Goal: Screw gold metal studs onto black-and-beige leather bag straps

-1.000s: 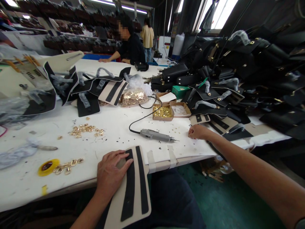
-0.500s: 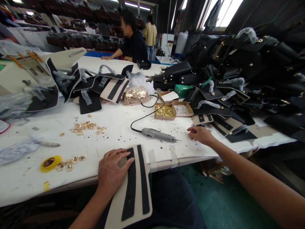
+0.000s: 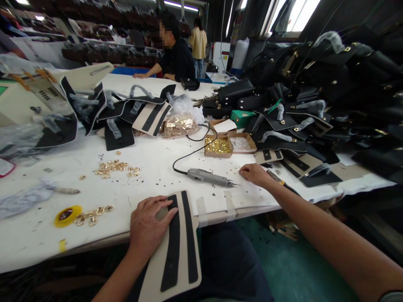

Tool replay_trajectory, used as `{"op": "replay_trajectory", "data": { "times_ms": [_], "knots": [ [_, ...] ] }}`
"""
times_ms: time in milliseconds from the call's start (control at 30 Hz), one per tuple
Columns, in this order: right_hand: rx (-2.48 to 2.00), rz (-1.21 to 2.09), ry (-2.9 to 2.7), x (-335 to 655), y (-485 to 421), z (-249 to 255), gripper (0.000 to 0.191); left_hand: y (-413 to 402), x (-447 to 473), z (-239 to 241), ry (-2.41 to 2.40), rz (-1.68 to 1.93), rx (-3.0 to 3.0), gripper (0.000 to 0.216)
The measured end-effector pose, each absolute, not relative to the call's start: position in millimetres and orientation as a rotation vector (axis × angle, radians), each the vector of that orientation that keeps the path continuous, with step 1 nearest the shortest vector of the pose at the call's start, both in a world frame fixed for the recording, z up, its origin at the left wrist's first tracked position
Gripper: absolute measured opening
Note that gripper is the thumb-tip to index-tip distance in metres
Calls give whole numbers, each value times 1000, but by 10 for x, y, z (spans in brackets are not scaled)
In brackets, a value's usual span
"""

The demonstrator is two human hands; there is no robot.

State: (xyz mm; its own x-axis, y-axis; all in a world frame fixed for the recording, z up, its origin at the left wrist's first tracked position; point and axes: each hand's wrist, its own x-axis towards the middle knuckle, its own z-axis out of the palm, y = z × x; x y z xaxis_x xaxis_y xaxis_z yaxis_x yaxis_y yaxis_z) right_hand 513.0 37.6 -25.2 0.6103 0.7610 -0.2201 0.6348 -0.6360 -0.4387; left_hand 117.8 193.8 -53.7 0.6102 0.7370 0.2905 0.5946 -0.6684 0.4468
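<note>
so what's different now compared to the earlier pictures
The right hand has shifted left across the table, its fingertips now beside the small gold pieces; whether it has taken one can't be told. A tool with a yellow-and-black handle shows more beside the right forearm. The left hand stays on the beige panel, and the grey screwdriver lies as before.

Dim room, bright white surface [image 3: 151, 167]
Glare washes out the window [image 3: 300, 16] beyond the far edge, a ceiling tube [image 3: 181, 6] glows; black bags [image 3: 346, 84] along the right edge sink into shadow, distant racks [image 3: 103, 55] look soft, lens stretch at the margins
</note>
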Motion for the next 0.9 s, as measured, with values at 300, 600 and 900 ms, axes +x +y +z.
{"op": "replay_trajectory", "data": {
  "times_ms": [300, 600, 900],
  "knots": [
    [-2645, 560, -1054, 5166, 451, -290, 17, 1936, 1167, -529, 1089, 633, 2527, 23],
    [-2672, 373, -1154, 5068, 392, -279, 13, 1927, 1167, -512, 1101, 631, 2518, 23],
    [-2622, 309, -1048, 5454, 58, -36, 30, 1925, 1173, -516, 1104, 633, 2532, 24]
  ]
}}
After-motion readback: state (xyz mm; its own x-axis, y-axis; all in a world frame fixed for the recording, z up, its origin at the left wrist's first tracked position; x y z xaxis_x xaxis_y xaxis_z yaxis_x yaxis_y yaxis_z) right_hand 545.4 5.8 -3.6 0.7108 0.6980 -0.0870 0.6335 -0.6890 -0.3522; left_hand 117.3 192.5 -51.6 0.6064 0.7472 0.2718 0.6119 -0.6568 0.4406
